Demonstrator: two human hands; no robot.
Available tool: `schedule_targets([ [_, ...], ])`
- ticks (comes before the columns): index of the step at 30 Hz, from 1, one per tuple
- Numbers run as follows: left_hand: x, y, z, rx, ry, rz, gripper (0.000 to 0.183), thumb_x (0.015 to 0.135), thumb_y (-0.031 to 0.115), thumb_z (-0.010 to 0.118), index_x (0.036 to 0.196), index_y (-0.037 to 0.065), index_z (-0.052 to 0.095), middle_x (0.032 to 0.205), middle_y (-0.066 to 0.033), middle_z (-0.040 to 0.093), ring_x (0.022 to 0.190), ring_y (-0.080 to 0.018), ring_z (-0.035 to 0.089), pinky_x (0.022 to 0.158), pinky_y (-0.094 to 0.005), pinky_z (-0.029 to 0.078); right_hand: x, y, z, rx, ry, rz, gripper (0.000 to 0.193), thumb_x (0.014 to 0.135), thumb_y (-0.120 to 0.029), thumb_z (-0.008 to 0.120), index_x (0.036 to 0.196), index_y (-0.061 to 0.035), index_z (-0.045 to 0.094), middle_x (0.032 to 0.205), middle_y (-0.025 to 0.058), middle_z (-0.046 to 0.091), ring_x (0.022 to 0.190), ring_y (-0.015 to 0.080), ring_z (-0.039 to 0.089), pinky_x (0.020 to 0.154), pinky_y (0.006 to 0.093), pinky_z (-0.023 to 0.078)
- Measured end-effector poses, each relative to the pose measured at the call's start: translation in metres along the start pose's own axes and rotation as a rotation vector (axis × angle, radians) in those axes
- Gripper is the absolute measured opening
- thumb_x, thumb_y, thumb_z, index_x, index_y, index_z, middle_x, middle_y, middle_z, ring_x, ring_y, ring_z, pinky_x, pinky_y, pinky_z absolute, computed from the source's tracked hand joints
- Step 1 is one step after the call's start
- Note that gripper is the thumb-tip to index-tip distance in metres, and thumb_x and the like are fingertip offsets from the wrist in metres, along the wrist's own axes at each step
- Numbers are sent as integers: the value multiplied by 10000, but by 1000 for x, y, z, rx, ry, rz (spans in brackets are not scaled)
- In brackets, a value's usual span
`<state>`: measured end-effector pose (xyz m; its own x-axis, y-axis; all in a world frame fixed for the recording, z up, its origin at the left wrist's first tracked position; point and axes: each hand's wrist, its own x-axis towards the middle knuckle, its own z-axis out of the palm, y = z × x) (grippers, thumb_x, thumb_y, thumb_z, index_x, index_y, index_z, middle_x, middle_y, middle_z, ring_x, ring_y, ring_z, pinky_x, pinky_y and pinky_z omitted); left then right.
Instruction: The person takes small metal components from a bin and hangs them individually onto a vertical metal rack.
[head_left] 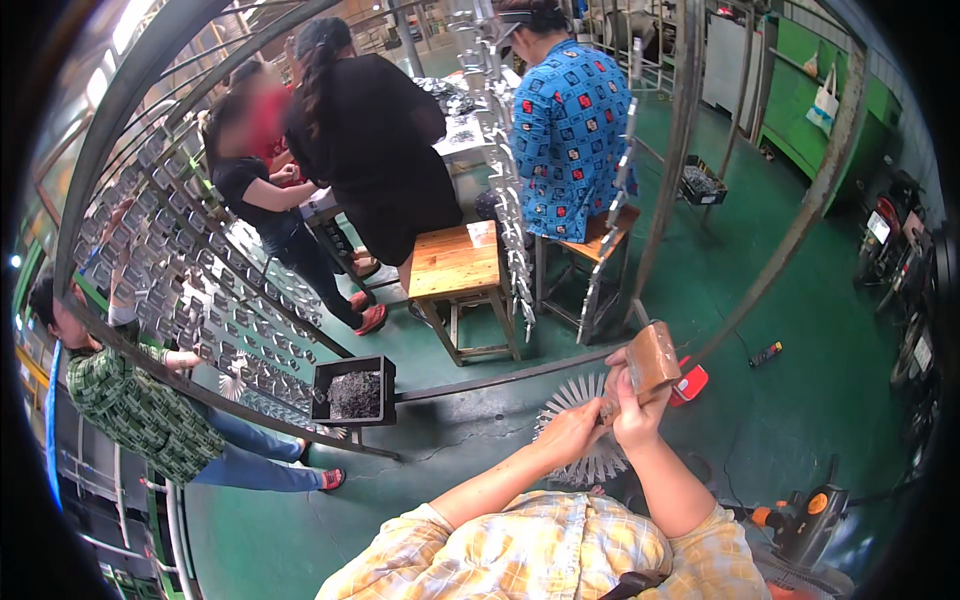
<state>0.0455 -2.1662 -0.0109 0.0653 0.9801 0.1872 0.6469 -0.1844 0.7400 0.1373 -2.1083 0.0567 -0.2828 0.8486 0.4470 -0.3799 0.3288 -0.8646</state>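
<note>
Block [655,352], brown, sits clasped in my right hand [640,415]; my left hand [568,437] is close beside, hold unclear. I judge a firm, level grip best.

One head-worn fisheye view — facing down and forward, fingers [628,394] close, green floor [822,325] beyond.

Near stool [440,268]: smooth wood is seen.
Crate [385,385] left-below near stool: matt plastic is seen.
Block [655,357] right-below it: smoothness is shown.
</note>
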Motion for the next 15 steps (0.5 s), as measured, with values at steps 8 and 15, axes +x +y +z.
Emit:
schedule_targets([
  [8,6,-1,12,43,-49,-37,252,755,135,545,879,-1,373,792,-214,533,740,-399,535,608,-441,434,7,2,-7,21,-52,-136,217,803,-130,521,883,66,471,585,1,423,475,55,368,450,202,274],
  [15,9,-18,23,63,-36,31,306,753,136,535,979,-9,389,771,-229,561,743,-401,539,613,-454,439,11,-9,-16,-78,-112,-41,182,771,-31,537,928,55,509,666,31,510,551,82,479,523,211,395],
])
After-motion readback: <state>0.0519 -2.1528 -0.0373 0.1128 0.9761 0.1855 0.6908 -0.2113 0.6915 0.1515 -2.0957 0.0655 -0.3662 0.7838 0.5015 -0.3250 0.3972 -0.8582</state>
